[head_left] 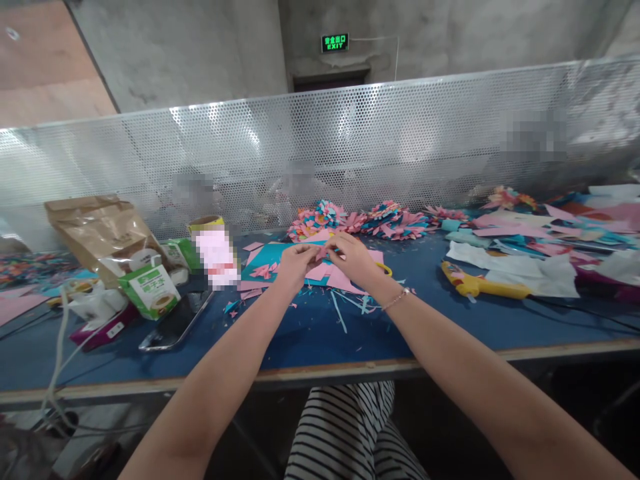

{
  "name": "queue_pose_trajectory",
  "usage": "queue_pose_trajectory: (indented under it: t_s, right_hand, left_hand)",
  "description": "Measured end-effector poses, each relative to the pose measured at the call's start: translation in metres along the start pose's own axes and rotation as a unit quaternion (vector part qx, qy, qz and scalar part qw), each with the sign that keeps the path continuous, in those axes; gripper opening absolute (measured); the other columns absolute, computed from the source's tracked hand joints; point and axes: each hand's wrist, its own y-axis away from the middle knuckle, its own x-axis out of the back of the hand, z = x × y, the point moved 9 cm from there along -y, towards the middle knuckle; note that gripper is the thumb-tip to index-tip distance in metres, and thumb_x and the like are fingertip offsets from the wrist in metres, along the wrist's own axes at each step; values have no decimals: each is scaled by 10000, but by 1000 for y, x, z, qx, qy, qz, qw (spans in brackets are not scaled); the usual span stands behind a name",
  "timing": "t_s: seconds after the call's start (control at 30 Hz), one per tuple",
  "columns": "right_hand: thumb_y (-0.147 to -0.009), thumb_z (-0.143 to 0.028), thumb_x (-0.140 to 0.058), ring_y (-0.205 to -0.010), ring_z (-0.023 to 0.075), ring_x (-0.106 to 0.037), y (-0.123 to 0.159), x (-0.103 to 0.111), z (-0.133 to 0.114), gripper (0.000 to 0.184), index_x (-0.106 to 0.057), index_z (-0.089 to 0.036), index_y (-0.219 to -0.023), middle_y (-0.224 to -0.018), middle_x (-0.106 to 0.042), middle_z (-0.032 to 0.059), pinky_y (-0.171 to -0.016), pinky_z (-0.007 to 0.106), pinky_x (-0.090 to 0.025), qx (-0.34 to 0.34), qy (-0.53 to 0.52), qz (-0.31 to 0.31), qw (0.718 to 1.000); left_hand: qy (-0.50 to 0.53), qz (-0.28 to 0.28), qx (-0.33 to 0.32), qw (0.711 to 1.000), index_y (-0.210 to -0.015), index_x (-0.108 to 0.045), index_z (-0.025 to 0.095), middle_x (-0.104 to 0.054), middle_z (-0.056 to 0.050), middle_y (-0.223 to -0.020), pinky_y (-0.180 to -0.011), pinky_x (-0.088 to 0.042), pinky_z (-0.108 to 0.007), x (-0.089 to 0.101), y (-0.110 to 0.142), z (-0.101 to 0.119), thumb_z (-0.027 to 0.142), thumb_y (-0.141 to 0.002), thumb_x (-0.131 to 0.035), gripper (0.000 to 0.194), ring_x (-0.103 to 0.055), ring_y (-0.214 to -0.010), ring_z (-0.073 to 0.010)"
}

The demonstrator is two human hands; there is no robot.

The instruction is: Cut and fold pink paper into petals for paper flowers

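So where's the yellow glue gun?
It lies on the right side of the table, the yellow glue gun, beside crumpled white paper.

The upright panel (345, 133) is shiny perforated metal. The bench (280, 347) has a smooth blue top and a wood-look edge. The cut sheets (287, 253) and the clustered petals (397, 220) are matt paper. The bag (107, 230) is creased brown paper, partly glossy. The glue gun (500, 289) looks like yellow plastic; the phone (175, 327) has 1 glossy dark face. The wall (185, 47) is rough grey concrete.
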Motion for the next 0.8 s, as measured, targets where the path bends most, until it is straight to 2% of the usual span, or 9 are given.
queue_pose_trajectory:
  t_s: [0.27, 0.47, 0.67, 0.73, 0.8]
  right_hand:
    - [-814, -131, -413, -864, 179, -497, 3, -5, -9, 173, -567, -205, -842, -847, -557, 56, -802, 378, -428, 58, 22, -32, 998]
    - [-817, -135, -424, -921, 195, -490, 6, -11, -5, 196, -591, -211, -887, -894, -557, 69, -841, 409, -419, 73, 45, -45, 995]
    - [-808, -146, -430, -900, 184, -504, 3, -6, -9, 176, -590, -206, -850, -873, -570, 62, -842, 394, -416, 47, 11, -33, 998]
    - [-790, -162, -453, -873, 178, -515, 0, -2, -7, 137, -585, -191, -802, -842, -582, 61, -809, 368, -429, 11, -16, -18, 1000]
    - [-772, -188, -469, -826, 169, -531, -1, 1, 2, 108, -577, -176, -771, -814, -590, 59, -759, 339, -443, -53, -55, 5, 997]
  left_hand:
    - [49, -4, 48, 998, -570, -618, 122, -580, -27, -562, -653, -481, -266, 0, 0, -8, 144, -531, -687, 82, -539, -575, -90]
    - [56, -21, 48, 997, -561, -613, 125, -590, -27, -575, -653, -478, -264, -3, 1, -7, 118, -527, -672, 68, -559, -590, -102]
    - [31, -9, 30, 999, -573, -609, 127, -566, -12, -564, -660, -470, -274, -1, 0, -4, 195, -534, -699, 119, -530, -565, -83]
    - [20, -16, 17, 1000, -560, -600, 127, -541, 3, -547, -661, -465, -267, -2, -1, -2, 207, -538, -697, 128, -503, -551, -69]
    - [11, -21, 4, 1000, -550, -588, 130, -519, 16, -534, -659, -460, -263, -3, -2, 0, 216, -546, -689, 133, -480, -541, -61]
